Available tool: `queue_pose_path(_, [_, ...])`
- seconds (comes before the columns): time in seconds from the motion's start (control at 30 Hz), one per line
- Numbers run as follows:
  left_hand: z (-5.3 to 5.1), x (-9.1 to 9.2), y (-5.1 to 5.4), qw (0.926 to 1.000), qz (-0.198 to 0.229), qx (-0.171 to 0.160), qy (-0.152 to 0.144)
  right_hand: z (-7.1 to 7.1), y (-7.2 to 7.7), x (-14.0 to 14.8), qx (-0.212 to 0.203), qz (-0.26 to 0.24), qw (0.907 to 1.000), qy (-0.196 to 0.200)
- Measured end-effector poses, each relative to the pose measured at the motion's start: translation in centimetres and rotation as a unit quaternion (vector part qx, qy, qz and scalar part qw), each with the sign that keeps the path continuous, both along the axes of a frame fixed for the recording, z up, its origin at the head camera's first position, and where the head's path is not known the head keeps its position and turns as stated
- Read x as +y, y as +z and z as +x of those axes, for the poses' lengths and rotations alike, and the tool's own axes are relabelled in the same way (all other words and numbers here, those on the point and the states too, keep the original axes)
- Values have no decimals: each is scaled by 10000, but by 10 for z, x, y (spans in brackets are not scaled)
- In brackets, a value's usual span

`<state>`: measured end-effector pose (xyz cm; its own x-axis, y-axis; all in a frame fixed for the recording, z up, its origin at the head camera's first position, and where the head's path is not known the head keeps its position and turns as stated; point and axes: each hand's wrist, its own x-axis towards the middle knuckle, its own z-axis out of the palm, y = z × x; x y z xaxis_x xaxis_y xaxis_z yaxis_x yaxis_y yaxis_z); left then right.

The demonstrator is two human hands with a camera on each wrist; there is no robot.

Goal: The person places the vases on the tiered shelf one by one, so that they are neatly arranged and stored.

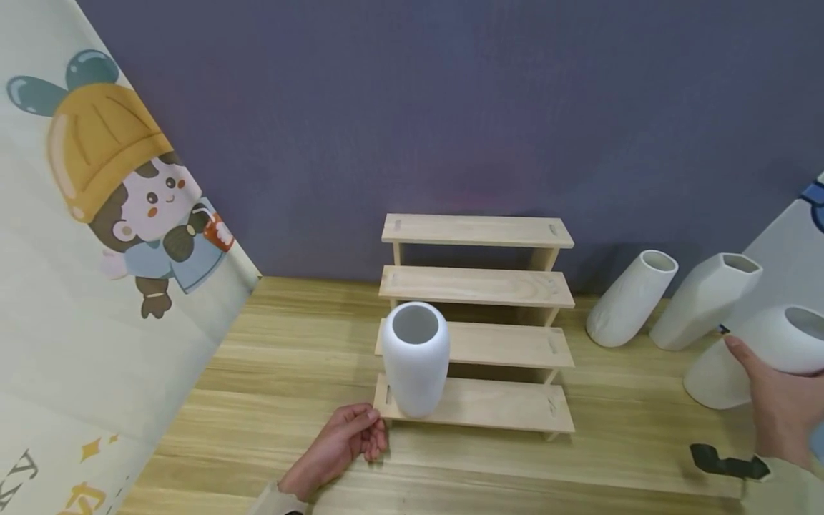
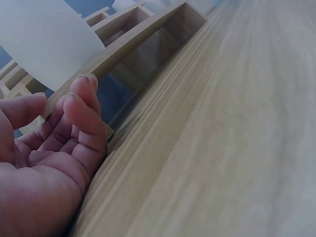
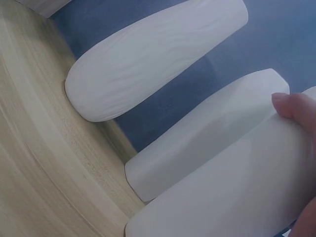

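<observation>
My left hand [image 1: 341, 443] pinches the front left corner of a stepped wooden display shelf [image 1: 502, 404], its thumb near the top of the lowest board. In the left wrist view the curled fingers [image 2: 84, 116] lie at the board's edge. A white vase [image 1: 417, 365] with a round mouth stands upright on the lowest board's left part. At the far right my right hand [image 1: 782, 408] grips another smooth white vase [image 1: 766, 336] near its upper part. This vase's base is close to the tabletop; I cannot tell whether it touches. My right thumb lies across its side in the right wrist view.
A rounded white vase [image 1: 631, 300] and an angular white vase [image 1: 704, 300] stand right of the shelf on the wood-grain tabletop [image 1: 277, 343]. Behind rises a dark blue wall [image 1: 335, 143]. A pale wall with a cartoon figure [image 1: 154, 193] bounds the left side.
</observation>
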<state>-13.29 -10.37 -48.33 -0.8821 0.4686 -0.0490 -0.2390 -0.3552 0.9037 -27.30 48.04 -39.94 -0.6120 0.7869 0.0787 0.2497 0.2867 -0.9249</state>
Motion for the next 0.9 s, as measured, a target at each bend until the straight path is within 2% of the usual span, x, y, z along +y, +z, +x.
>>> queue_pose_path(0.47, [1,0,2,10000,7,-22,-38,8,10,-6,-232,32,9997,120])
queue_pose_path(0.7, [0,-1,2,9999,-68,-136,-5,12,15,-11,-855,175,9959,233])
queue_pose_path(0.9, [0,-1,2,9999,-50,-139,-12,21,20,-15,-1101,43,9934,318])
